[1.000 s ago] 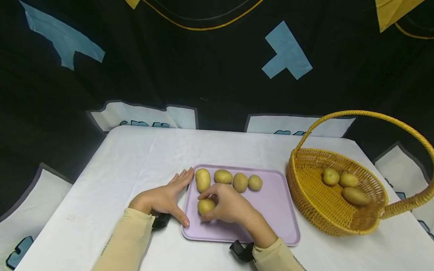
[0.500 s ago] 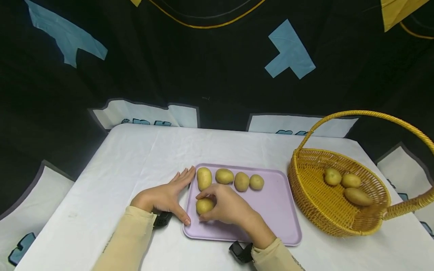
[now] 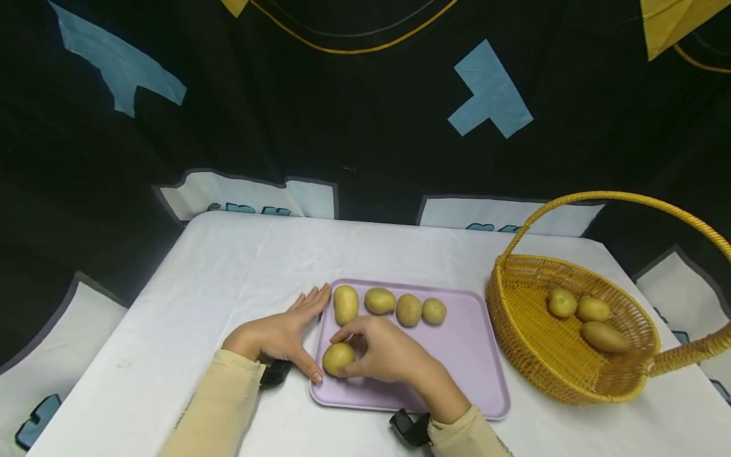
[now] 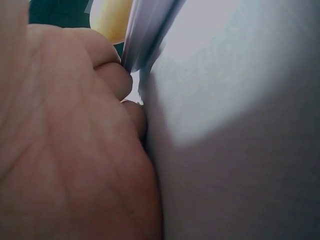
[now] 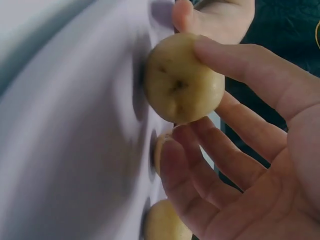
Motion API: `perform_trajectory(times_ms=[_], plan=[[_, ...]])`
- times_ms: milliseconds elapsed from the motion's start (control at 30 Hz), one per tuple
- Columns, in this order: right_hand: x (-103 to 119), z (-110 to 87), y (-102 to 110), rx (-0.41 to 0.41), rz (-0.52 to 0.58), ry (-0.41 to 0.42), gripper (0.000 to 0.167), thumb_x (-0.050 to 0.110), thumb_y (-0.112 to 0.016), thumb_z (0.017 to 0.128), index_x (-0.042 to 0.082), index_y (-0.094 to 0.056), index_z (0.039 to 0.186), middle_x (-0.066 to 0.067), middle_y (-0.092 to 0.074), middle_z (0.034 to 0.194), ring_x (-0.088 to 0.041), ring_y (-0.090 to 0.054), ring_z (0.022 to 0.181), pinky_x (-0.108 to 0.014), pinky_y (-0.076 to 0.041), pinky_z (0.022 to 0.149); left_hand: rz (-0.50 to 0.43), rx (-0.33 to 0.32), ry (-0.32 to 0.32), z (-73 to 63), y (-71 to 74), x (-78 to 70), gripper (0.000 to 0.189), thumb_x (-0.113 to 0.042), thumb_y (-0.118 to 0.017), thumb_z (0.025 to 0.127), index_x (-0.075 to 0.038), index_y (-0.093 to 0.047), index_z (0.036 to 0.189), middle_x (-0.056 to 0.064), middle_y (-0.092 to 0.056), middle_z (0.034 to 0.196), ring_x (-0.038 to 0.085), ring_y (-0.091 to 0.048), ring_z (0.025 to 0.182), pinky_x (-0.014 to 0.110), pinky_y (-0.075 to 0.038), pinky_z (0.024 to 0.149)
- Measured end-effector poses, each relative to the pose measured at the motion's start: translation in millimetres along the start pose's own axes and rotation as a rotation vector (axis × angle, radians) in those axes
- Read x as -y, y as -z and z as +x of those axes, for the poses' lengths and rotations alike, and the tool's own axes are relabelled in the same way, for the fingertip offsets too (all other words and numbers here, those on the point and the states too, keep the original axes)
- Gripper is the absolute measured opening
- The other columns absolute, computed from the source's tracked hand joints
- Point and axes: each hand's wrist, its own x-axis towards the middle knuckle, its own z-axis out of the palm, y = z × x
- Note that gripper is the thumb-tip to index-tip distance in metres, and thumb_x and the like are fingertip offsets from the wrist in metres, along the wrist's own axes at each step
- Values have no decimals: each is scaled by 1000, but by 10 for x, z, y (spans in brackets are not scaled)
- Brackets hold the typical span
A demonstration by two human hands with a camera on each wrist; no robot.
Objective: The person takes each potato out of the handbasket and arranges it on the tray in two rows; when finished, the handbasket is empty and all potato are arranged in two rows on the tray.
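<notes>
On the lilac tray (image 3: 457, 374), a round potato (image 3: 338, 359) sits near the left edge. My right hand (image 3: 382, 352) has curled fingers around its right side; in the right wrist view the thumb (image 5: 215, 52) lies on the potato and the other fingertips curve close below it. My left hand (image 3: 280, 333) is spread at the tray's left edge, its thumb (image 3: 308, 367) reaching onto the rim. Across the back of the tray stand an oblong potato (image 3: 346, 305), an oval one (image 3: 379, 300), a rounder one (image 3: 408, 310) and a small one (image 3: 434, 311).
Right of the tray stands a yellow wicker basket (image 3: 514, 355) with a tall arched handle (image 3: 617, 195). Inside lie a potato (image 3: 562, 302), a second potato (image 3: 593, 310) and a longer potato (image 3: 605, 337). A white cloth (image 3: 188, 304) covers the table; a dark curtain hangs behind.
The potato at my right hand has shifted left and toward me, out from between the fingers, closer to my left thumb. Both hands stay nearly in place.
</notes>
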Motion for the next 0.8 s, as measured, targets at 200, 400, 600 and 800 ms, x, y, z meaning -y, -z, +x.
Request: perform_trajectory(times_ms=[200, 400, 600, 800], plan=[[7, -13, 40, 32, -4, 25, 41, 12, -90, 74, 10, -74, 112, 9, -68, 102, -6, -60, 89, -24, -52, 79, -8, 7, 7, 1, 11, -16, 149, -43, -98, 55, -9, 0, 162, 12, 9, 167, 44, 14, 148, 63, 1, 117], [6, -28, 77, 36, -40, 51, 43, 16, -91, 75, 11, -73, 113, 7, -69, 108, -9, -62, 98, -28, -52, 88, -4, 13, -9, 13, 14, -8, 149, -44, -98, 56, -6, 0, 162, 15, 8, 167, 45, 13, 148, 62, 1, 117], [-10, -75, 190, 5, -3, 56, 46, 14, -90, 75, 8, -72, 117, 2, -69, 115, -22, -62, 106, -34, -55, 88, -15, 9, -9, -5, 15, 13, 149, -42, -99, 56, -6, 0, 162, 15, 9, 167, 45, 14, 148, 64, 2, 116], [-99, -228, 496, -88, 94, 31, 49, 14, -89, 75, 10, -72, 121, 0, -68, 120, -31, -61, 110, -44, -57, 87, -13, 2, -13, 22, 6, 6, 150, -42, -99, 54, -6, -1, 162, 15, 8, 167, 43, 13, 149, 61, 2, 118]])
